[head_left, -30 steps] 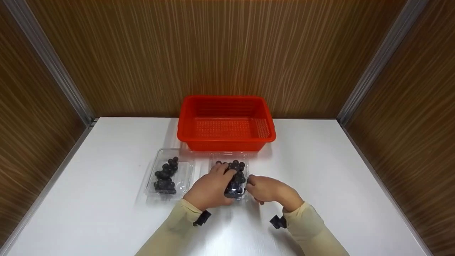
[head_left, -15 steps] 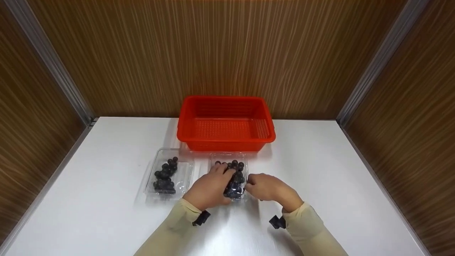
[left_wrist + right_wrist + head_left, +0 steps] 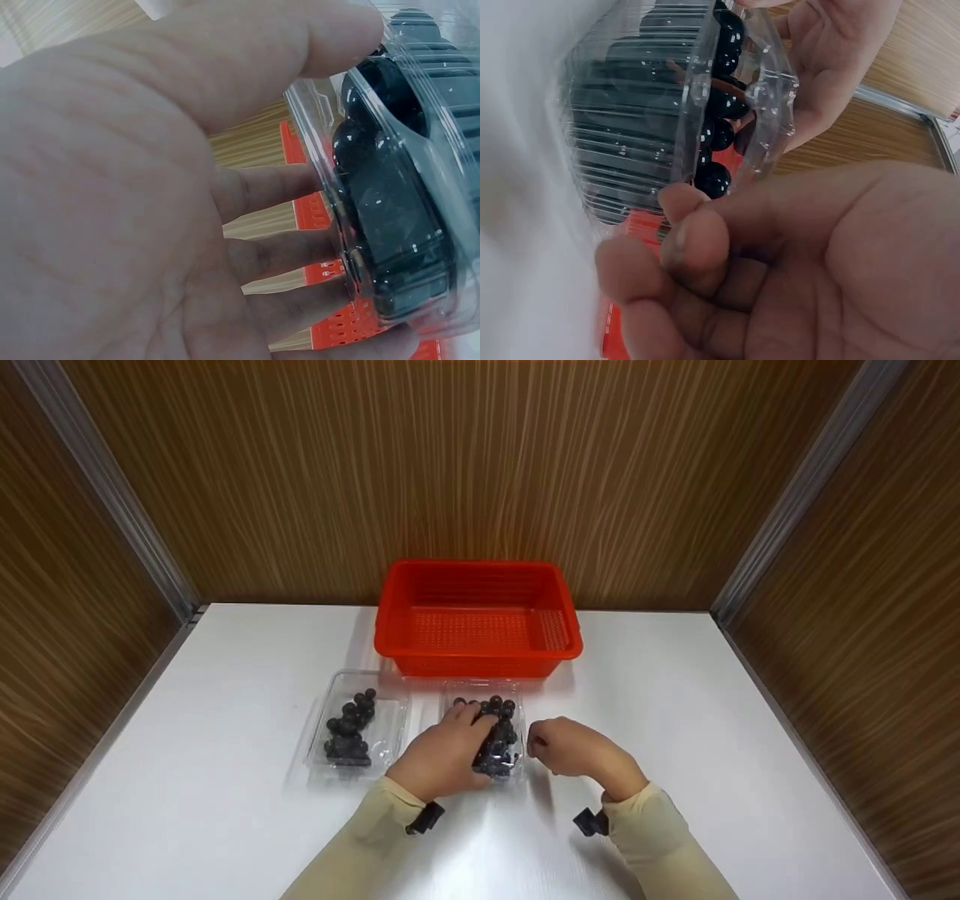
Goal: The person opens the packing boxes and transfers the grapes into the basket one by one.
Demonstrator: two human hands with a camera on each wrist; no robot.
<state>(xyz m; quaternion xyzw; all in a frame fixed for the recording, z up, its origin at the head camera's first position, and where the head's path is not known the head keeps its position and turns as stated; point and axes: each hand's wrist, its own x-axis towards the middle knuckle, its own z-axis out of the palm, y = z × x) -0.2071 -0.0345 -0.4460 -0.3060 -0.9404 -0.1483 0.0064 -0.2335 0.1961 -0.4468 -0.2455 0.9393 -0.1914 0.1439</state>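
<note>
A clear plastic clamshell box (image 3: 484,688) of dark grapes (image 3: 497,709) stands on the white table in front of the red basket. My left hand (image 3: 442,756) grips its left side, thumb at the near end and fingers spread along the far side. In the right wrist view, a gap shows between the ribbed base (image 3: 630,135) and the lid (image 3: 769,97), with grapes visible inside it. My right hand (image 3: 576,751) is just off the box's right side. Its fingers are curled, with the thumb tip against them and nothing visible held.
To the left lies another clear plastic box (image 3: 388,735) with a small bunch of dark grapes (image 3: 349,727) inside. Behind both boxes sits a red perforated basket (image 3: 472,666). Wood-patterned panels (image 3: 480,457) enclose the white table (image 3: 697,750) at the back and sides.
My right hand has drawn slightly up and to the right, off the near right corner of the box. The left hand keeps its grip, almost unmoved.
</note>
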